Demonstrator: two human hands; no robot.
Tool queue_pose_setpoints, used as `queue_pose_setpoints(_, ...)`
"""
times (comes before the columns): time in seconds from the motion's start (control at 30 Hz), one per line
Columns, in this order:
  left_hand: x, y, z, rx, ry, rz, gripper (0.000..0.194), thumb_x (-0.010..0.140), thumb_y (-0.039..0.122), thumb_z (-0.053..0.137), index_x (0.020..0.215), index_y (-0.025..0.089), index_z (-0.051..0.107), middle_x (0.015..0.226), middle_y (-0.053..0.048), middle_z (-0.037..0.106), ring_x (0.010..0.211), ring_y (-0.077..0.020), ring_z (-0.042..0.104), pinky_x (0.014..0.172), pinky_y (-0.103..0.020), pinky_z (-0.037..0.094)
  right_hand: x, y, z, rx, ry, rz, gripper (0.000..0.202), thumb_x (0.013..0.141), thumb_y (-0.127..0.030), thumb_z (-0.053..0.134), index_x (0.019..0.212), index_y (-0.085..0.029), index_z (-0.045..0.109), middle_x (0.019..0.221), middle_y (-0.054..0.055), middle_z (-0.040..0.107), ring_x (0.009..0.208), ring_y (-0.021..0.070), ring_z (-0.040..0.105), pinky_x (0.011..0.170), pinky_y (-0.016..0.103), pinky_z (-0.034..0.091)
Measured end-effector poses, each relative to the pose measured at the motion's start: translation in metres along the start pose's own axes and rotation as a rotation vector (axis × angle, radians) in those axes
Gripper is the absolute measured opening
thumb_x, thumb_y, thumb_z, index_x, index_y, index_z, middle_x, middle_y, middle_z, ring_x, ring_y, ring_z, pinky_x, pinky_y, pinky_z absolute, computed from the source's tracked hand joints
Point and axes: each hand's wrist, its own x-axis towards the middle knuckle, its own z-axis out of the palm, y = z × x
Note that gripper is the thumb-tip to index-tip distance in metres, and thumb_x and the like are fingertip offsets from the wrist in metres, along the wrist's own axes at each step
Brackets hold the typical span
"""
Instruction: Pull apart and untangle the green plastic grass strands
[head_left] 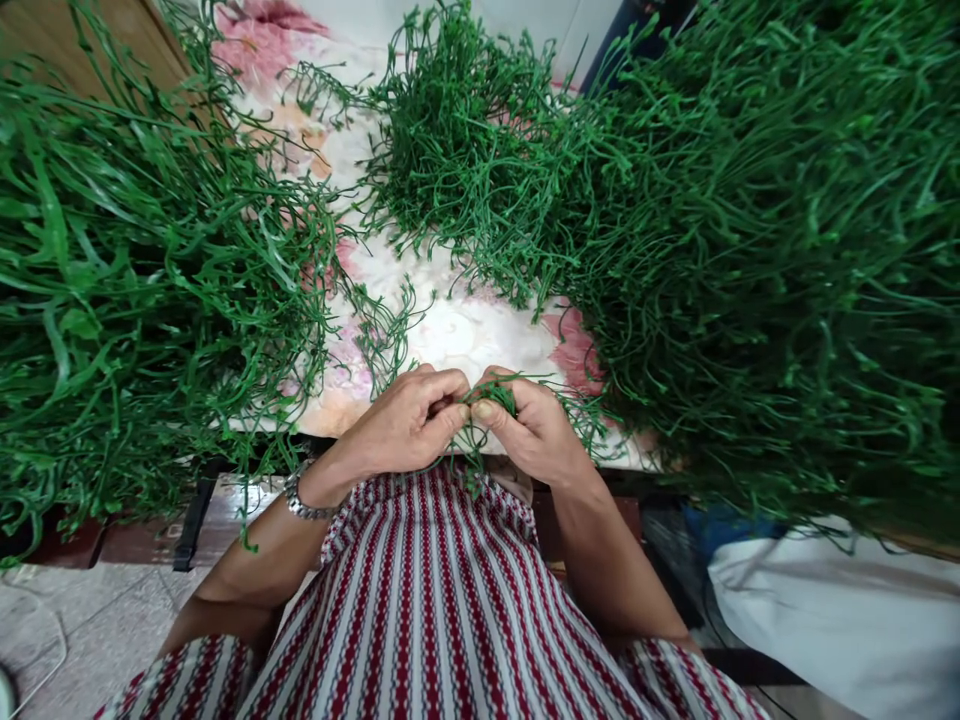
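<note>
My left hand (415, 418), with a metal-banded watch or bracelet at its wrist, is closed in a pinch at the near edge of the table. Its thumb and fingertip press on thin green stems, right against the other hand. Around a small bunch of slender green stems (501, 398), my right hand (536, 430) has its fingers curled and its thumb on top. Some stems hang below the thumbs, over the striped clothing. The stems look glossy, like plastic greenery, with little knobs at the tips. My fingers partly hide the bunch.
A large heap of green stems (787, 270) covers the right side, joining a pile at the back (480, 150). Another heap of broader-leaved greenery (150, 290) fills the left. Beneath lies a floral tablecloth (450, 330). A white sack or cloth (832, 610) sits low at the right.
</note>
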Motion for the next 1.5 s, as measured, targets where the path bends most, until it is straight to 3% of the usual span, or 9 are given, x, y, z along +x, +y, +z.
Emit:
queue_pose_setpoints(0.13, 0.001, -0.006, -0.003, -0.023, -0.042, 0.077, 0.023, 0.078, 0.015, 0.046, 0.055, 0.016, 0.044, 0.05, 0.005, 0.038, 0.054, -0.0092, 0.037, 0.059, -0.024, 0.031, 0.001, -0.001, -0.006, -0.159, -0.149, -0.038, 0.027, 0.088, -0.035, 0.045, 0.068, -0.018, 0.045, 0.066, -0.003, 0.043, 0.06, 0.0083, 0.041, 0.059, 0.021, 0.033)
queue_pose_setpoints(0.27, 0.001, -0.013, -0.005, 0.05, 0.047, 0.156, 0.017, 0.079, 0.012, 0.047, 0.067, 0.016, 0.058, 0.063, 0.001, 0.05, 0.064, -0.0116, 0.047, 0.064, -0.026, 0.034, 0.002, -0.005, -0.011, -0.323, -0.188, -0.03, 0.023, 0.086, -0.034, 0.048, 0.07, -0.018, 0.044, 0.062, -0.004, 0.04, 0.055, 0.0081, 0.036, 0.055, 0.022, 0.028)
queue_pose_setpoints(0.43, 0.0, -0.017, -0.004, 0.03, 0.098, 0.193, 0.017, 0.081, 0.012, 0.045, 0.069, 0.015, 0.057, 0.074, -0.003, 0.053, 0.072, -0.0131, 0.051, 0.067, -0.026, 0.039, 0.003, -0.004, -0.011, -0.054, -0.218, 0.047, 0.029, 0.087, -0.036, 0.044, 0.066, -0.019, 0.038, 0.061, -0.005, 0.03, 0.054, 0.0077, 0.03, 0.05, 0.021, 0.026)
queue_pose_setpoints(0.57, -0.001, -0.017, -0.004, 0.106, 0.079, 0.185, 0.016, 0.081, 0.009, 0.042, 0.074, 0.015, 0.056, 0.073, -0.002, 0.053, 0.072, -0.0127, 0.05, 0.067, -0.025, 0.039, 0.004, 0.0, -0.009, 0.083, -0.215, 0.041, 0.024, 0.088, -0.035, 0.044, 0.073, -0.017, 0.045, 0.067, -0.002, 0.038, 0.061, 0.0088, 0.039, 0.057, 0.021, 0.034)
queue_pose_setpoints(0.77, -0.001, -0.016, 0.004, 0.025, 0.129, -0.009, 0.016, 0.079, 0.008, 0.041, 0.08, 0.015, 0.055, 0.073, 0.0, 0.055, 0.069, -0.0112, 0.051, 0.065, -0.023, 0.04, 0.004, 0.002, -0.005, -0.172, -0.1, -0.001, 0.016, 0.088, -0.026, 0.044, 0.081, -0.015, 0.053, 0.071, -0.001, 0.049, 0.063, 0.009, 0.045, 0.06, 0.021, 0.035)
queue_pose_setpoints(0.93, -0.001, -0.015, 0.009, -0.096, 0.05, -0.109, 0.015, 0.079, 0.012, 0.041, 0.078, 0.014, 0.056, 0.067, 0.002, 0.053, 0.063, -0.0093, 0.049, 0.059, -0.02, 0.038, 0.002, -0.002, -0.003, -0.36, -0.113, -0.025, 0.018, 0.088, -0.028, 0.044, 0.076, -0.016, 0.05, 0.07, -0.001, 0.049, 0.063, 0.0088, 0.046, 0.06, 0.02, 0.032)
queue_pose_setpoints(1.2, -0.003, -0.01, 0.002, 0.19, -0.066, -0.008, 0.017, 0.075, 0.009, 0.04, 0.065, 0.014, 0.053, 0.06, 0.003, 0.046, 0.057, -0.0085, 0.041, 0.055, -0.021, 0.03, 0.0, -0.002, -0.004, -0.457, -0.234, 0.034, 0.017, 0.085, -0.03, 0.048, 0.074, -0.018, 0.044, 0.062, -0.005, 0.04, 0.055, 0.0069, 0.036, 0.056, 0.022, 0.025)
queue_pose_setpoints(1.33, -0.003, -0.012, -0.001, 0.172, -0.155, -0.034, 0.018, 0.072, 0.007, 0.04, 0.056, 0.014, 0.046, 0.052, 0.005, 0.034, 0.051, -0.0069, 0.032, 0.051, -0.022, 0.024, -0.002, 0.002, 0.0, -0.272, -0.222, 0.06, 0.02, 0.084, -0.027, 0.049, 0.068, -0.017, 0.044, 0.06, -0.004, 0.038, 0.055, 0.0067, 0.035, 0.056, 0.022, 0.026)
queue_pose_setpoints(1.5, -0.001, -0.018, -0.007, -0.274, -0.34, -0.043, 0.022, 0.079, 0.019, 0.048, 0.059, 0.012, 0.055, 0.051, 0.004, 0.038, 0.049, -0.0061, 0.034, 0.048, -0.02, 0.027, -0.009, 0.007, 0.008, 0.389, -0.248, 0.181, 0.036, 0.081, -0.037, 0.055, 0.056, -0.017, 0.038, 0.051, -0.007, 0.03, 0.046, 0.0049, 0.028, 0.045, 0.021, 0.022)
